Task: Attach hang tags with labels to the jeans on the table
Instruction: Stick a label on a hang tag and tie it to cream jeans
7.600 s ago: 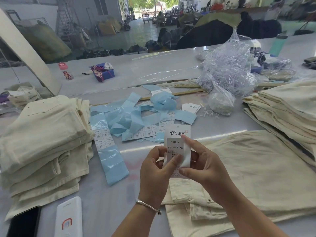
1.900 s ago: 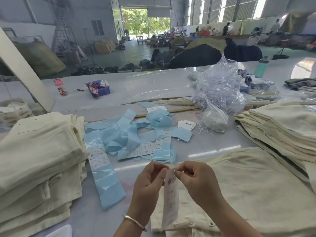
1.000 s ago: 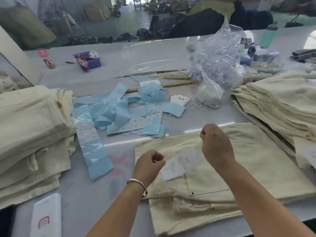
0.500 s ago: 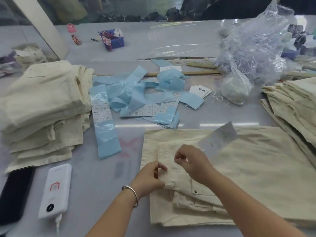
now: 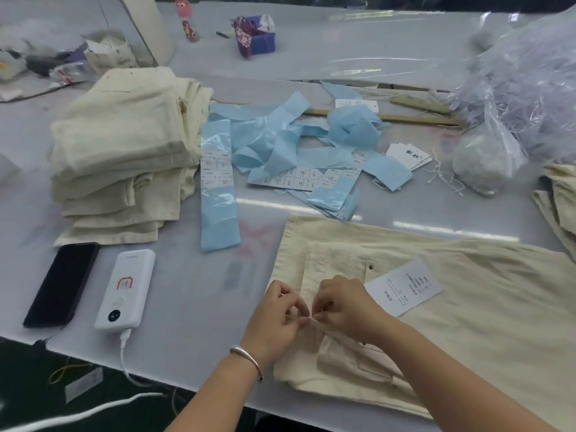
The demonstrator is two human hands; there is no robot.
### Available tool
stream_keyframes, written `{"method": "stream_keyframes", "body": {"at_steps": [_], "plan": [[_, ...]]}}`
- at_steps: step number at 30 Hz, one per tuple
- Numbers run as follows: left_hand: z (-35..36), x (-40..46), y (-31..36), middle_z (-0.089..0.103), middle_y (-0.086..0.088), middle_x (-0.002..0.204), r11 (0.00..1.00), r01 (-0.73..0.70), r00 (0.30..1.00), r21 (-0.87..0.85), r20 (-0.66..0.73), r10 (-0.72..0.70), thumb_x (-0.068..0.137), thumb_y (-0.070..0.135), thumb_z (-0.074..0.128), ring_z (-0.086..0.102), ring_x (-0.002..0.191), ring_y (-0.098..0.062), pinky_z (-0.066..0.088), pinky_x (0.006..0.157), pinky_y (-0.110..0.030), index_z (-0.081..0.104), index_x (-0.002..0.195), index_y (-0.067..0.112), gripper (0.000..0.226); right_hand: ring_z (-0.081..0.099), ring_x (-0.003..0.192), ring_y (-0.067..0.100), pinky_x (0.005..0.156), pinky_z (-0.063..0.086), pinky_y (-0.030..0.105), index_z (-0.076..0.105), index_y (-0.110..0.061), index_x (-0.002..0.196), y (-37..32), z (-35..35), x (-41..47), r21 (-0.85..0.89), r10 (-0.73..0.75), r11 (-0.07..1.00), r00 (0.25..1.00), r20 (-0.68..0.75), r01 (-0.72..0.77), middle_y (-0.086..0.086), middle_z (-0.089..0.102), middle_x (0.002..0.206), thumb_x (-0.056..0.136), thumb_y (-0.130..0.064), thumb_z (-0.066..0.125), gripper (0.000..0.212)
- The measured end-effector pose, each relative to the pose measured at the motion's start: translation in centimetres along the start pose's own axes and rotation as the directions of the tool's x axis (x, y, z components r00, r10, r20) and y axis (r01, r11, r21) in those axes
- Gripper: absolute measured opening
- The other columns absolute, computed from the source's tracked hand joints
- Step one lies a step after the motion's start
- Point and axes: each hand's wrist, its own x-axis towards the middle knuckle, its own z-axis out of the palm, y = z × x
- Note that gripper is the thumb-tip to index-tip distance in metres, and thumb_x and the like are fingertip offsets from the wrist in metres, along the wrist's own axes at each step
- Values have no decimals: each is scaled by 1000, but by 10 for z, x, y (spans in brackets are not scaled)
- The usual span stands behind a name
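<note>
While the left hand and right hand pinched the tag string at the cream jeans' waistband, the hang tag lay alongside; keeping the string taut would probably help the fastening.

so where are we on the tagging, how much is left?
Looks done: the folded stack of cream jeans at left, though no tags show on it. In hand: the white printed hang tag lies on the flat cream jeans while the left hand and right hand pinch at its waistband, apparently tying it on. Left: another cream pile at right, spare tags and blue label strips.
</note>
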Motion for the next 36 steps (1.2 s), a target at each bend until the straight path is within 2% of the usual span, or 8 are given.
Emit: {"method": "stream_keyframes", "body": {"at_steps": [6,12,17,19,23,29,33,36], "plan": [[4,-5,16,47,11,82,1000,12,997,-27,-69,-14,82,10,72,46,66,0,35,65,-12,60,77,27,21,47,96,16,83,31,32,72,-24,86,-5,-10,7,-168,-81,981,990,113,100,-10,50,88,87,-22,59,13],[12,-6,27,64,9,71,990,108,961,-92,-246,-128,76,11,77,63,65,-9,53,66,-31,64,71,25,19,46,67,7,65,38,24,76,-6,81,6,-19,8,356,-20,933,985,169,-42,-5,49,74,74,2,69,13],[13,-11,32,71,0,65,913,203,921,-354,-248,-300,73,9,81,71,62,-14,59,64,-28,65,68,15,18,49,65,7,64,39,24,76,-21,70,9,-17,10,453,-2,887,981,194,-88,-3,54,74,72,-2,77,19],[10,-15,32,72,0,69,915,196,931,-351,-225,-286,72,7,82,71,66,-14,58,65,-25,68,70,14,16,51,66,7,65,40,24,74,-25,66,11,-17,11,480,12,870,978,207,-112,-5,56,73,71,-4,79,22],[13,-20,33,70,8,72,962,156,947,-224,-243,-210,68,4,81,68,68,-4,56,66,-19,66,68,20,22,55,67,9,64,42,24,75,-9,72,13,-16,15,498,72,849,972,222,-176,1,61,73,70,2,74,11],[20,-19,36,65,13,67,992,118,944,36,-316,-100,77,14,76,62,68,-4,53,66,-26,65,74,21,14,59,67,7,63,47,18,75,-13,72,14,-17,9,553,97,814,980,172,-177,-1,67,71,73,4,72,18],[11,-12,38,59,13,79,996,82,945,26,-319,-69,86,3,61,58,75,-4,50,71,-22,60,89,22,19,62,75,16,73,49,29,78,-17,82,33,-39,2,551,140,834,978,-153,-33,-2,71,82,78,4,70,24],[3,-6,38,54,6,92,999,45,954,-21,-296,-49,93,-4,48,59,80,-4,48,76,-15,62,104,20,30,67,80,22,77,49,32,78,-19,79,57,-61,-15,573,202,817,963,-176,-66,-4,74,77,75,6,71,27]]}}
